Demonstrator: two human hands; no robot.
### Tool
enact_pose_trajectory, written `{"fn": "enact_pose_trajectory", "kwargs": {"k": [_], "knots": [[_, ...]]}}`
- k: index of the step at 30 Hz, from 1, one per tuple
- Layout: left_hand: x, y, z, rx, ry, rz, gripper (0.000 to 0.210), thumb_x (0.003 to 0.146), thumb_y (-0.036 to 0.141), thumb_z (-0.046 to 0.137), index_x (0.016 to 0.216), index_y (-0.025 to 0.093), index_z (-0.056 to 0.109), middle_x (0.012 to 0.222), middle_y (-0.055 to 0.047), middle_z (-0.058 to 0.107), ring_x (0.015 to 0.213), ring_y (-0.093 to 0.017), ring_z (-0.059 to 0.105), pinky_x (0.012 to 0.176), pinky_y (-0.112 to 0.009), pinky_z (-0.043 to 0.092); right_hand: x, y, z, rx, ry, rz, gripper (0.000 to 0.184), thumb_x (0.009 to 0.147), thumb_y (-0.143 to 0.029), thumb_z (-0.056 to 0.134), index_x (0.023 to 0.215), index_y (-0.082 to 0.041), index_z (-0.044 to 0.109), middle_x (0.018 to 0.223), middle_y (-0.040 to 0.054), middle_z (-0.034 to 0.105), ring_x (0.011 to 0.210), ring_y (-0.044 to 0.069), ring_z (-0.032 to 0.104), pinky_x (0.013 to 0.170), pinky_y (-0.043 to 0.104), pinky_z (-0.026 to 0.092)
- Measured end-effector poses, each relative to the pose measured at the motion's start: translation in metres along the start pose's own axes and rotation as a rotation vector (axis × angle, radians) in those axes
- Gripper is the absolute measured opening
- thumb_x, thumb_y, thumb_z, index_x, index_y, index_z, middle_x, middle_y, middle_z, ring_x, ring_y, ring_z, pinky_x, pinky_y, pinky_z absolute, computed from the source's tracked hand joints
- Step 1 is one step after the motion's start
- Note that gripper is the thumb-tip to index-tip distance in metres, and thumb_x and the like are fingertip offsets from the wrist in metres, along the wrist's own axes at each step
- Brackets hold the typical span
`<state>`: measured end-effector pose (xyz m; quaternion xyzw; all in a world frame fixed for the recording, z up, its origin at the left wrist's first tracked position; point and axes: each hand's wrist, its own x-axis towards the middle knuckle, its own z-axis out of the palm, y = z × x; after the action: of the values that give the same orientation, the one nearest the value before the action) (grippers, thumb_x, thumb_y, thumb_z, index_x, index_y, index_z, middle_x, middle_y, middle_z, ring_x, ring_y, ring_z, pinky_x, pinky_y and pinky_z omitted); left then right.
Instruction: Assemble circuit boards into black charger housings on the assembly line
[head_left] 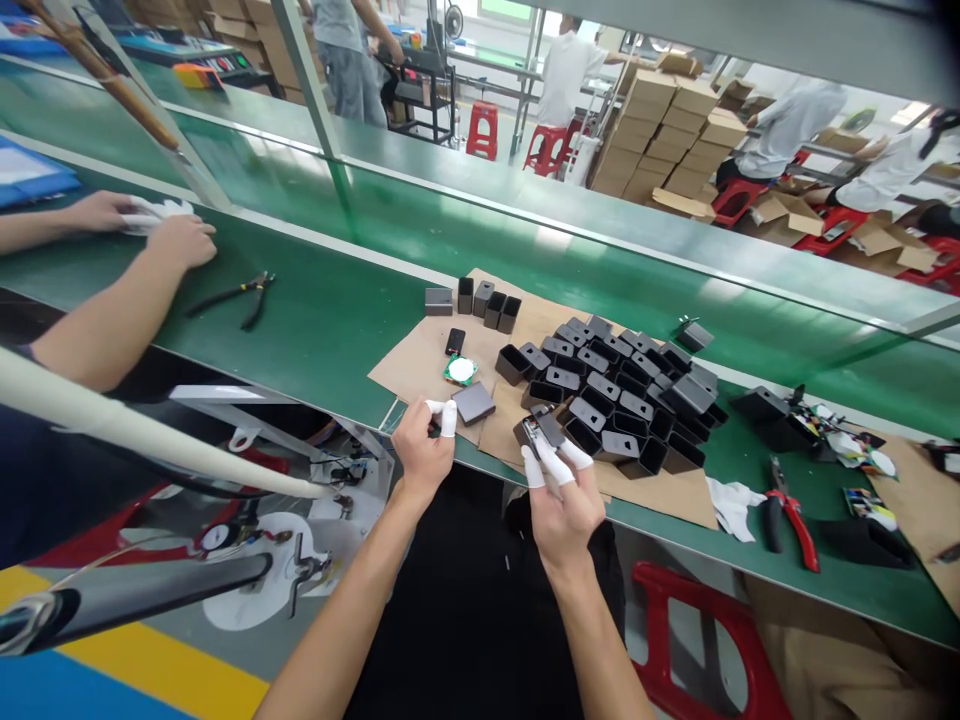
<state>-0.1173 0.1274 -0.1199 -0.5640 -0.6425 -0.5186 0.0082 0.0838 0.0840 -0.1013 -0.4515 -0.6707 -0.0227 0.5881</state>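
In the head view, holds a small dark part (553, 428) clamped in the right hand (568, 505), beside many black cases (602, 387) on brown cardboard (409, 368), with the left hand (421, 450) curled near a gray box (473, 403), fingertips close together, cannot tell whether pinching anything.

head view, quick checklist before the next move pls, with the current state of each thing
1. Right hand has its small dark part: ok, held at the fingertips.
2. Left hand free: cannot tell; its fingertips are close together beside a flat-lying dark box.
3. White finger covers on: ok, visible on both hands.
4. Round circuit board on the cardboard: ok.
5. Black housings neatly lined up: not ok, the large group is tightly crowded and uneven.
6. Co-worker's hands clear: ok, far left.
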Motion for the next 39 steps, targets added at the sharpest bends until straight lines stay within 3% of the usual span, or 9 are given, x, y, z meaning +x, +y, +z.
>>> {"fn": "enact_pose_trajectory", "kwargs": {"k": [3,7,10,14,18,22,26,39], "knots": [[0.0003,0.0001,-0.0001,0.011,0.008,0.006,0.035,0.106,0.033,0.06,0.074,0.023,0.051,0.071,0.001,0.051,0.067,-0.016,0.044,0.066,-0.032,0.032,-0.0023,-0.0014,0.0001,-0.008,-0.064,0.027,0.047,0.097,-0.006,0.075,0.138,-0.029,0.074,0.127,0.0124,0.077,0.11,0.027,0.082,0.094,0.041,0.072],[0.0008,-0.0001,0.0,0.012,0.006,0.015,0.035,0.106,0.032,0.06,0.073,0.023,0.051,0.071,0.001,0.052,0.067,-0.016,0.046,0.067,-0.032,0.033,-0.0077,-0.0015,0.0021,0.004,-0.029,0.006,0.046,0.094,-0.007,0.078,0.135,-0.028,0.075,0.129,0.013,0.076,0.11,0.028,0.082,0.094,0.041,0.072],[0.0008,-0.0004,0.0001,0.015,0.006,0.015,0.035,0.106,0.032,0.06,0.073,0.023,0.051,0.071,0.001,0.051,0.067,-0.016,0.045,0.067,-0.032,0.032,-0.0101,-0.0018,0.0032,-0.036,-0.078,-0.004,0.041,0.098,-0.009,0.075,0.134,-0.027,0.076,0.124,0.0129,0.077,0.104,0.026,0.083,0.09,0.037,0.072],[0.0005,-0.001,0.0001,0.017,-0.001,0.014,0.034,0.106,0.032,0.06,0.074,0.023,0.051,0.072,0.001,0.051,0.068,-0.016,0.046,0.067,-0.032,0.033,-0.0084,-0.0026,0.0023,-0.005,-0.036,0.003,0.046,0.096,-0.009,0.077,0.137,-0.029,0.075,0.132,0.0131,0.075,0.107,0.027,0.082,0.091,0.04,0.072],[0.0006,-0.0004,-0.0005,0.02,-0.002,0.008,0.034,0.105,0.032,0.06,0.073,0.023,0.052,0.072,0.001,0.052,0.068,-0.016,0.046,0.067,-0.032,0.033,-0.0056,-0.0032,0.0009,-0.013,-0.106,0.003,0.042,0.098,-0.009,0.073,0.136,-0.028,0.075,0.128,0.0132,0.076,0.105,0.025,0.082,0.09,0.035,0.071],[0.0013,0.0004,-0.0012,0.022,-0.008,0.005,0.034,0.105,0.033,0.06,0.074,0.024,0.052,0.071,0.0,0.051,0.068,-0.017,0.047,0.067,-0.032,0.033,-0.0038,-0.0052,0.0003,0.023,-0.078,0.012,0.048,0.095,-0.006,0.076,0.137,-0.028,0.075,0.132,0.0141,0.074,0.108,0.026,0.081,0.092,0.038,0.071],[0.0016,-0.0004,-0.0009,0.032,-0.012,-0.001,0.036,0.105,0.034,0.059,0.072,0.024,0.05,0.071,0.0,0.049,0.068,-0.017,0.045,0.067,-0.033,0.033,-0.0042,-0.0051,0.0008,0.025,-0.143,0.023,0.04,0.098,-0.006,0.073,0.132,-0.027,0.076,0.128,0.0145,0.075,0.105,0.025,0.082,0.089,0.037,0.071],[0.0019,-0.0042,-0.0008,0.041,-0.018,0.02,0.038,0.106,0.035,0.059,0.072,0.023,0.049,0.071,0.001,0.048,0.07,-0.017,0.047,0.07,-0.033,0.033,-0.0039,-0.0033,0.0053,0.021,-0.125,0.006,0.039,0.098,-0.007,0.072,0.132,-0.026,0.075,0.128,0.0151,0.074,0.109,0.026,0.081,0.09,0.038,0.071]]}}
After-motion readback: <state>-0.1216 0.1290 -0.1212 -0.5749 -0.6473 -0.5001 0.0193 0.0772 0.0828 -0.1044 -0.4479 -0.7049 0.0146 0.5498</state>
